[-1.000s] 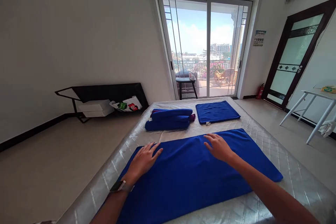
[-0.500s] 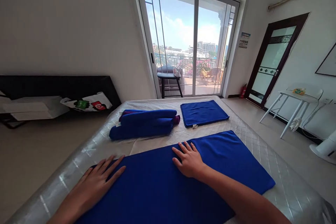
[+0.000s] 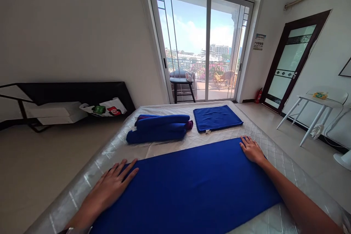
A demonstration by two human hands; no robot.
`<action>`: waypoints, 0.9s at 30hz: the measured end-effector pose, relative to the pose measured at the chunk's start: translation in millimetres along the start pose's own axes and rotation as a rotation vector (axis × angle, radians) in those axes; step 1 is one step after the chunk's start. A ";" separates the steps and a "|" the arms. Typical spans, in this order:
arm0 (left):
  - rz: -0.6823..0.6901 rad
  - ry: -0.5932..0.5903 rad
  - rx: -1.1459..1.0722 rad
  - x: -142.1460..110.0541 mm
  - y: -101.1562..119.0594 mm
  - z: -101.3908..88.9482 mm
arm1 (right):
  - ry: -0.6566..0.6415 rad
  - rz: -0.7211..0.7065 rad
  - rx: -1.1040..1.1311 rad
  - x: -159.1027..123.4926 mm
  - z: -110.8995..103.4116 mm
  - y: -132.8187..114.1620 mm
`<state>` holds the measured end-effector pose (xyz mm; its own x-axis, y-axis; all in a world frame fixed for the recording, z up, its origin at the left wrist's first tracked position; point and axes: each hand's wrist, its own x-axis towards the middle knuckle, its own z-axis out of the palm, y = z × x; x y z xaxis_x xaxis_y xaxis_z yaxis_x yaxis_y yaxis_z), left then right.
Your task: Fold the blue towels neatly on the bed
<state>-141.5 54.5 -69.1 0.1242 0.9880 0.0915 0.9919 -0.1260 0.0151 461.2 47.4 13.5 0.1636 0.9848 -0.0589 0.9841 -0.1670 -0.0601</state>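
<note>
A blue cloth [image 3: 189, 182] lies spread flat across the plastic-covered mattress [image 3: 153, 150] in front of me. My left hand [image 3: 111, 182] rests flat on its far left corner, fingers stretched out. At the far right corner, my right hand [image 3: 252, 150] presses down with its fingers extended. Beyond the cloth sits a pile of rolled or folded blue cloths [image 3: 161, 128] with some purple showing at the ends. To the right of that pile lies a folded blue cloth [image 3: 218, 118] with a small white tag at its near edge.
A black frame [image 3: 74, 89] holding white boxes [image 3: 59, 112] and a printed bag [image 3: 105, 108] stands at left. Past the mattress are a dark stool [image 3: 182, 80] and a sliding glass door [image 3: 207, 44]. A white chair [image 3: 315, 104] stands at right.
My right hand has slid right from the middle of the cloth to its far right corner, and the wrinkles there have flattened. My left hand stays on the left corner.
</note>
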 end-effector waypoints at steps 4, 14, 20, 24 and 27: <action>0.007 -0.030 -0.004 -10.4 -1.7 -13.9 | -0.024 0.007 -0.011 -1.4 1.1 -2.5; -0.169 0.026 -0.059 -15.5 44.6 -52.2 | 0.135 -0.104 -0.048 -9.8 -13.5 -78.6; -0.045 0.044 -0.142 -13.9 68.1 -49.7 | 0.038 -0.627 0.232 -65.1 5.3 -239.5; -0.008 -0.002 -0.133 -14.3 62.3 -40.4 | -0.047 -0.636 0.300 -69.0 24.5 -265.6; 0.014 -0.028 -0.106 -14.7 54.8 -38.7 | -0.052 -0.576 0.270 -58.3 24.6 -229.2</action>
<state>-90.1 29.6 -31.1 0.1398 0.9881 0.0642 0.9820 -0.1467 0.1191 224.4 27.1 6.1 -0.3971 0.9177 0.0095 0.8600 0.3757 -0.3454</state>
